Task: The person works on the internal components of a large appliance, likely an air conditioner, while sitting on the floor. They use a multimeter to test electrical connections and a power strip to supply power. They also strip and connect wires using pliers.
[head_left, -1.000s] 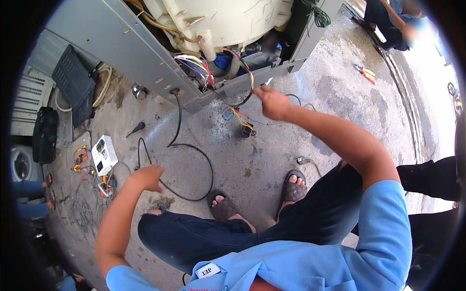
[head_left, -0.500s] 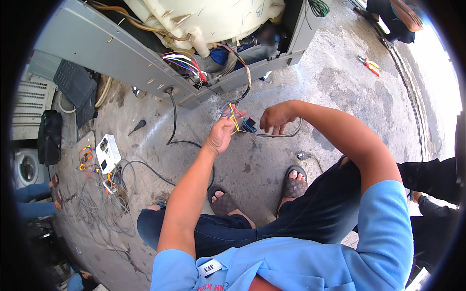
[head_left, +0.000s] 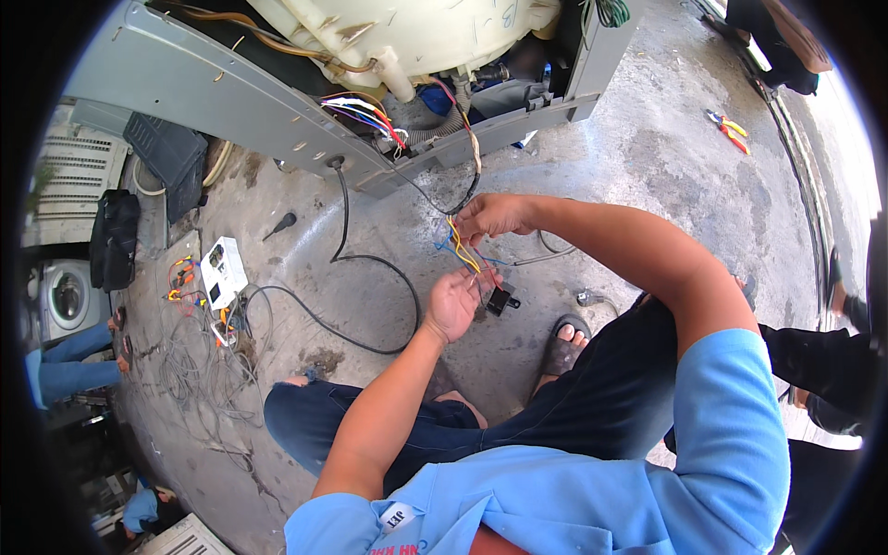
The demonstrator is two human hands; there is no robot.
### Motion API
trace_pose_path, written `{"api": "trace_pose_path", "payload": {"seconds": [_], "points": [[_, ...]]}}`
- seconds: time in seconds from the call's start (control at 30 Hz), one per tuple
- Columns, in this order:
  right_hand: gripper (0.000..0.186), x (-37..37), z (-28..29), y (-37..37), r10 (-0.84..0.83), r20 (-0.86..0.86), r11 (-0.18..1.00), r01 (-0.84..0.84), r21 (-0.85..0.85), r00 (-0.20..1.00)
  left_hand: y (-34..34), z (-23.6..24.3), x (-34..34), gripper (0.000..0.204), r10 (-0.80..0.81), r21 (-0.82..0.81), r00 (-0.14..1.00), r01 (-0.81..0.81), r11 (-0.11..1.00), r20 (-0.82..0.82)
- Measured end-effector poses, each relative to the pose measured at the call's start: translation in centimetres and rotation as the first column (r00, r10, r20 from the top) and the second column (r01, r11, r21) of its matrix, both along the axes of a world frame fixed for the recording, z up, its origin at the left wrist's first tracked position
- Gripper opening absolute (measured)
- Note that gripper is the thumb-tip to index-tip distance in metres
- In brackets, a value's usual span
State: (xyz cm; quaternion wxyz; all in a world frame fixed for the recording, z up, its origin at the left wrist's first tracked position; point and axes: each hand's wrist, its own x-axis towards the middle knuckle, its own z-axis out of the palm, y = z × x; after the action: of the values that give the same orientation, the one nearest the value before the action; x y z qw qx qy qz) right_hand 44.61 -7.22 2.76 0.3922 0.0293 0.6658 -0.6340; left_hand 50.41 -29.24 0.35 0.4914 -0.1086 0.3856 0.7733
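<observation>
Several thin coloured wires (head_left: 460, 248), yellow, blue and red, run between my two hands in front of the grey cabinet. My right hand (head_left: 498, 215) pinches their upper end, where they meet a dark cable (head_left: 470, 191) coming out of the machine. Lower down, my left hand (head_left: 453, 305) has its fingers closed around the lower wires, palm turned up. Beside those fingertips hangs a small black box (head_left: 501, 300) with a mounting tab, joined to the wires. A grey cable (head_left: 546, 257) leads off to the right from this bunch.
The opened grey cabinet (head_left: 250, 102) holds a cream tub (head_left: 435, 37) and loose coloured wires (head_left: 365, 116). A black power cord (head_left: 344, 217) curves across the concrete. Pliers (head_left: 729, 131) lie at right, a white box (head_left: 223, 273) at left. Other people's legs (head_left: 79, 356) show at the edges.
My right hand has moved left and closed on the upper wires. My left hand has shifted down and right along them. The view has shifted slightly.
</observation>
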Motion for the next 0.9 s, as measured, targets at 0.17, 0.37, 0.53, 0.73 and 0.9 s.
{"api": "trace_pose_path", "payload": {"seconds": [0.17,0.37,0.53,0.73,0.9], "points": [[0.027,-0.4,0.3,-0.1,-0.077,-0.026,0.996,0.078,0.047,0.997,1.0,2.0,1.9,0.029,-0.117,-0.233,0.971,0.067,0.97,-0.206],[0.02,-0.4,1.1,-0.1,0.018,-0.534,0.864,0.255,0.434,0.845,1.2,5.2,2.3,0.033,-0.188,-0.556,0.84,-0.154,0.817,-0.509],[0.009,-1.3,-0.6,0.1,0.216,-0.806,0.726,0.462,0.51,0.551,0.6,12.2,2.5,0.034,-0.295,-0.69,0.847,-0.112,0.715,-0.443],[0.031,-1.9,3.3,4.9,0.267,-0.267,0.915,-0.157,0.373,0.926,-2.9,13.0,3.0,0.039,-0.299,-0.596,0.85,-0.021,0.803,-0.433],[0.072,-4.2,0.9,3.6,-0.359,0.341,0.931,0.361,0.059,0.869,-2.0,14.4,1.8,0.036,-0.74,-0.813,0.498,0.11,0.571,-0.452]]}}
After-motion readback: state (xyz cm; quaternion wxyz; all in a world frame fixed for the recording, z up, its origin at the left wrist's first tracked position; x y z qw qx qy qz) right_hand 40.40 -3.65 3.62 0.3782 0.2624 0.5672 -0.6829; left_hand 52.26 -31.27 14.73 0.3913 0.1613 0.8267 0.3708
